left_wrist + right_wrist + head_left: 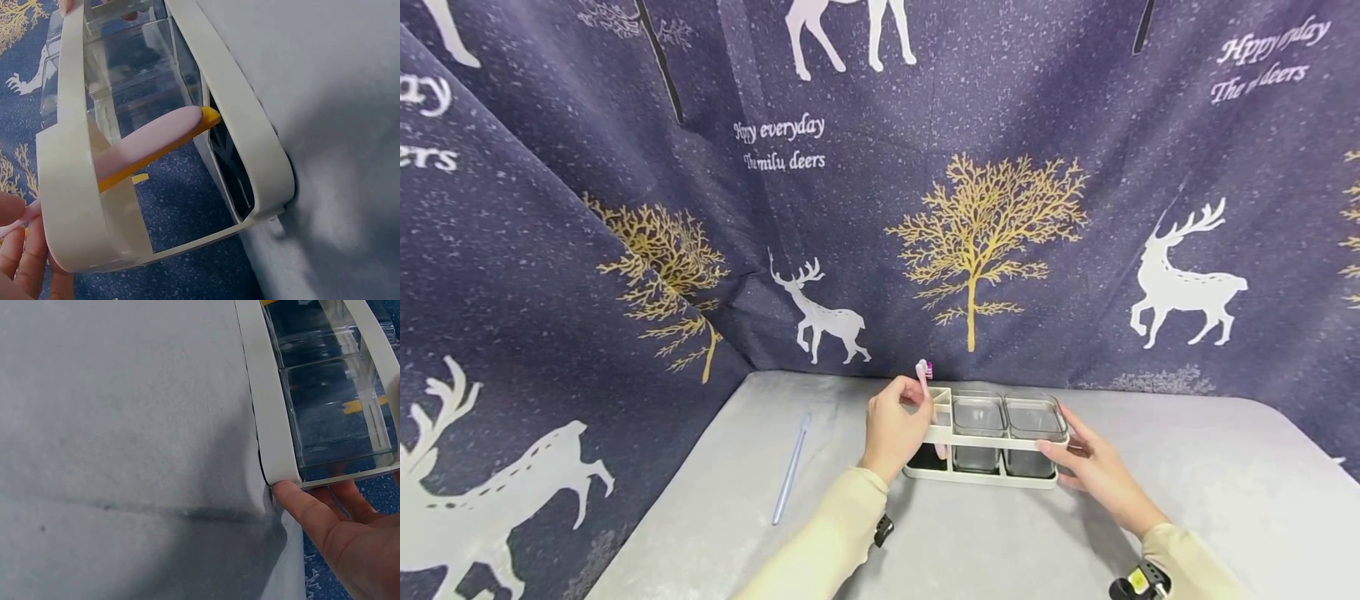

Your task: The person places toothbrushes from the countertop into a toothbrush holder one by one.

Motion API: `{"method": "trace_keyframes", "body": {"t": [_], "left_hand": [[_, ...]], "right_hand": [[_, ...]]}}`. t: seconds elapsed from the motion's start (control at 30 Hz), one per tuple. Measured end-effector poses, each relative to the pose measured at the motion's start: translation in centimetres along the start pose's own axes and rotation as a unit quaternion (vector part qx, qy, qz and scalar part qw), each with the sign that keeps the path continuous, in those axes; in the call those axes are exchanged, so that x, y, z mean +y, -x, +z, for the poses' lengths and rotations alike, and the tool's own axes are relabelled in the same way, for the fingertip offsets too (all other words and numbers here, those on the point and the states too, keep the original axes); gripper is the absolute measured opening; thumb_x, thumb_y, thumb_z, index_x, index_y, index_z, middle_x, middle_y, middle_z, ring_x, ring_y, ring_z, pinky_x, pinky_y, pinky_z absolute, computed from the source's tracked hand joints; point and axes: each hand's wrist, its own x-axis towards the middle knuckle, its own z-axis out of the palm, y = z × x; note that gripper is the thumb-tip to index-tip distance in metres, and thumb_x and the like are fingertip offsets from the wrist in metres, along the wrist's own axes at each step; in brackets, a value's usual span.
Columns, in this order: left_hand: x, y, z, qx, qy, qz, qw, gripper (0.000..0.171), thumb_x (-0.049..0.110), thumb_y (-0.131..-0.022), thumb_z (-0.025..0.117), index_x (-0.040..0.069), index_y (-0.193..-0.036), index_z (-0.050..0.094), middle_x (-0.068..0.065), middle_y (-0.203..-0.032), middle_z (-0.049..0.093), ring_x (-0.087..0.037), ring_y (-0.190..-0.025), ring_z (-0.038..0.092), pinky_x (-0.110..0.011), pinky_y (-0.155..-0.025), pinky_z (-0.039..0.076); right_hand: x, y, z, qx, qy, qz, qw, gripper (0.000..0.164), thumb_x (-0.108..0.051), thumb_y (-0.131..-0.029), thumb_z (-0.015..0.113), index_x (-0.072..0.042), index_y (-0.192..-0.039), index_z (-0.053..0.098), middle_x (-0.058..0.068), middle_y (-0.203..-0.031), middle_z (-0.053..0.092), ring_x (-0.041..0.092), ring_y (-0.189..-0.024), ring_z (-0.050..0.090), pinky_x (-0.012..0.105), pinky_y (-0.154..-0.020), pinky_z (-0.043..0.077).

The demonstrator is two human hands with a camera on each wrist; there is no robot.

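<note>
A cream toothbrush holder (1000, 442) stands on the table with two clear cups, the left cup (976, 460) and the right cup (1030, 463), side by side in it. My left hand (891, 425) pinches a pink toothbrush (923, 377) near its head, bristles up. The brush's handle (153, 139), pink with a yellow side, passes down through the holder's left-end slot, tilted. At the holder's other end, my right hand (1097, 467) grips the corner, thumb at the front and fingers behind. In the right wrist view a fingertip (287, 489) touches the holder's lower corner.
To the left of the holder a light blue toothbrush (790, 475) lies on the grey table (715, 517). A dark blue cloth (865, 217) printed with deer and trees hangs behind the table and along its left side.
</note>
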Motion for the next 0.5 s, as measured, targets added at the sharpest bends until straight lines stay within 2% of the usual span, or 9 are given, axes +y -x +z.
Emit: {"method": "trace_keyframes", "body": {"t": [0.27, 0.5], "left_hand": [[-0.11, 0.33, -0.05, -0.001, 0.008, -0.006, 0.9999, 0.008, 0.010, -0.079, 0.074, 0.015, -0.078, 0.067, 0.011, -0.070, 0.063, -0.010, -0.071, 0.063, -0.030, -0.068, 0.047], [-0.33, 0.66, 0.31, -0.002, 0.015, -0.013, 0.9998, 0.010, 0.008, -0.077, 0.074, 0.014, -0.079, 0.066, 0.010, -0.070, 0.063, -0.010, -0.071, 0.063, -0.030, -0.069, 0.047]], "right_hand": [[0.08, -0.06, 0.20, -0.003, -0.006, 0.004, 1.000, 0.089, -0.033, -0.096, 0.066, -0.020, -0.160, 0.006, 0.036, -0.147, 0.027, 0.045, -0.130, 0.041, 0.038, -0.087, 0.054], [0.06, 0.05, -0.01, -0.005, -0.004, 0.001, 1.000, 0.089, -0.033, -0.096, 0.065, -0.019, -0.160, 0.004, 0.036, -0.146, 0.027, 0.044, -0.128, 0.043, 0.040, -0.087, 0.053]]}}
